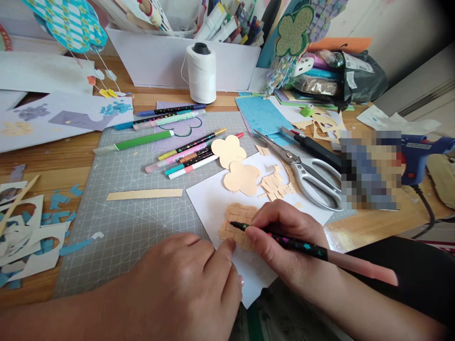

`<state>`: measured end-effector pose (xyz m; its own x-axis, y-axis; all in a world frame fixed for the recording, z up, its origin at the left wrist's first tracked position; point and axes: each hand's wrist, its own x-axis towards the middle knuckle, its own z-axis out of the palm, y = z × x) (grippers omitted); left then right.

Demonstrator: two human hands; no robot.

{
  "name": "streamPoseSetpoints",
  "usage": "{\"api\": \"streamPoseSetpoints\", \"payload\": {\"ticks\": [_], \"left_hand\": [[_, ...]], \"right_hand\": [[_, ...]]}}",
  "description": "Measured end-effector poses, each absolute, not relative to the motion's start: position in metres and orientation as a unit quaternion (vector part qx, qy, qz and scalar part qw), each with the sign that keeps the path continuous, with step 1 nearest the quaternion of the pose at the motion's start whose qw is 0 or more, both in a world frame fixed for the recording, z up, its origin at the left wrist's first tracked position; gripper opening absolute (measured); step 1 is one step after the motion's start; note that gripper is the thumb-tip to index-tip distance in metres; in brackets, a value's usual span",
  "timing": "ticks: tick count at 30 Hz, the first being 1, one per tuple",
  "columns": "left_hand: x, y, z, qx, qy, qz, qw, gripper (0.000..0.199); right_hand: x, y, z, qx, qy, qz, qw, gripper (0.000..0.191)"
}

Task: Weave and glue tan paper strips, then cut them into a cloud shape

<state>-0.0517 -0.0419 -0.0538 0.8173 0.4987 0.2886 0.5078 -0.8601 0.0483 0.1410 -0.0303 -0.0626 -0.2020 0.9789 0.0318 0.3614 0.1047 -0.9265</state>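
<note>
A black felt-tip pen (277, 238) with coloured stars and a pink cap on its rear end is held in my right hand (287, 234). Its tip touches the left part of a woven cream paper flower (232, 232), whose right side my fingers cover. My left hand (192, 274) has its index fingertip pressed on the flower's lower edge, the other fingers curled beneath. Under the flower is a white paper sheet (209, 203). Just above lie two plain cream paper flowers (241, 177), (229, 150) and some cream scraps (275, 184).
Silver scissors (302, 166) and a black cutter (316, 149) lie to the right, near a blue glue gun (415, 156). A cream strip (145, 194) and several markers (199, 154) rest on the grey cutting mat (142, 232). Behind stands a white thread cone (201, 73).
</note>
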Motion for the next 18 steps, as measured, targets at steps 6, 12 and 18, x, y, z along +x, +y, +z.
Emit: {"api": "streamPoseSetpoints", "payload": {"ticks": [6, 12, 18], "left_hand": [[-0.0509, -0.0409, -0.0535, -0.953, -0.265, -0.144, 0.012, 0.01], [-0.0513, -0.0417, -0.0559, -0.951, -0.27, -0.149, 0.006, 0.016], [-0.0513, -0.041, -0.054, -0.951, -0.263, -0.164, 0.009, 0.017]], "right_hand": [[0.1395, -0.0255, -0.0617, -0.534, -0.635, 0.416, 0.372, 0.015], [0.1383, -0.0225, -0.06, -0.556, -0.639, 0.4, 0.35, 0.014], [0.1373, -0.0216, -0.0593, -0.56, -0.636, 0.403, 0.345, 0.016]]}}
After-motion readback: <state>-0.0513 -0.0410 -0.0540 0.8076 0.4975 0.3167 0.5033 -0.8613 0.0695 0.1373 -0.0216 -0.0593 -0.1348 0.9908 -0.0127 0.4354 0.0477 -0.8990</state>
